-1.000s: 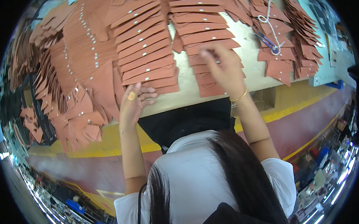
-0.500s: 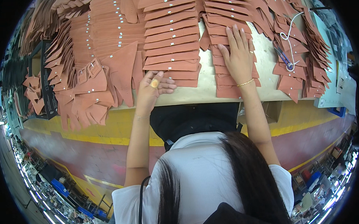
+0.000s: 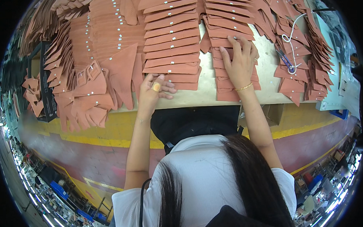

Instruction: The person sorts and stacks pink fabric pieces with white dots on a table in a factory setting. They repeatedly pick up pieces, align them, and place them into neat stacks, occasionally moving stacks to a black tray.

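Note:
Two columns of overlapping reddish-brown, leather-like cut pieces lie in front of me, with small white stickers on many of them. My left hand (image 3: pixel 153 90) rests at the near left corner of the middle column (image 3: pixel 171 53), its fingers stretched out loosely over the lowest pieces. A round yellow patch (image 3: pixel 156 86) sits on one of its digits. Over the right column (image 3: pixel 225 22) lies my right hand (image 3: pixel 241 63), its fingers spread and slightly bent, the tips touching the pieces. No piece is visibly gripped in either hand.
More pieces (image 3: pixel 102 32) overlap at the left, some with buckle shapes (image 3: pixel 93 70). A dark box (image 3: pixel 48 78) holds scraps. Blue-handled thread snips (image 3: pixel 285 61) and a white cord (image 3: pixel 293 41) lie on pieces at the right. The pale table's front edge (image 3: pixel 181 101) runs before me.
My right hand has drawn slightly nearer over the right column, and its fingers have gone from stretched to bent. The left hand stays at the middle column's corner.

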Available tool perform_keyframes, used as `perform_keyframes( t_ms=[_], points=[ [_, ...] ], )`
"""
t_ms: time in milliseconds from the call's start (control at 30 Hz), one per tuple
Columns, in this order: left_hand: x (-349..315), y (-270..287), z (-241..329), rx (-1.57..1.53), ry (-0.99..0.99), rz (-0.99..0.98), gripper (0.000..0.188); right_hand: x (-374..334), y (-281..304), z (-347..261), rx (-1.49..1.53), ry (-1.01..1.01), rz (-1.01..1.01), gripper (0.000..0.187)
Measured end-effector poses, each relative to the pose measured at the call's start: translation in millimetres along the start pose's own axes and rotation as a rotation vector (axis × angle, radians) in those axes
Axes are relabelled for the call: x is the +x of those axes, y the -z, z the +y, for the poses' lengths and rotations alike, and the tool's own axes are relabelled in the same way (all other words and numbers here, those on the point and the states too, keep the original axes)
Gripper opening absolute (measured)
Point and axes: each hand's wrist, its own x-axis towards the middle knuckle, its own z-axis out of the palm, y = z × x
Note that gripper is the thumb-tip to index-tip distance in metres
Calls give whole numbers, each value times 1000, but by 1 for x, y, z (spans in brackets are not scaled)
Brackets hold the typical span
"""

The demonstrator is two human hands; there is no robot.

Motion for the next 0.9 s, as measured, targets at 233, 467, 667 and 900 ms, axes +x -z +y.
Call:
perform_keyframes(
  t_ms=[233, 467, 667, 900],
  points=[
    [2, 0, -1, -8, 32, 26, 28, 2, 1, 3, 19, 21, 12, 33],
    [1, -3, 3, 6, 58, 43, 20, 2, 3, 1, 38, -18, -17, 35],
    [1, -4, 5, -3, 57, 38, 24, 3, 5, 1, 54, -24, -24, 36],
    [2, -3, 5, -15, 59, 36, 24, 4, 6, 2, 72, -33, -32, 37]
  ],
)
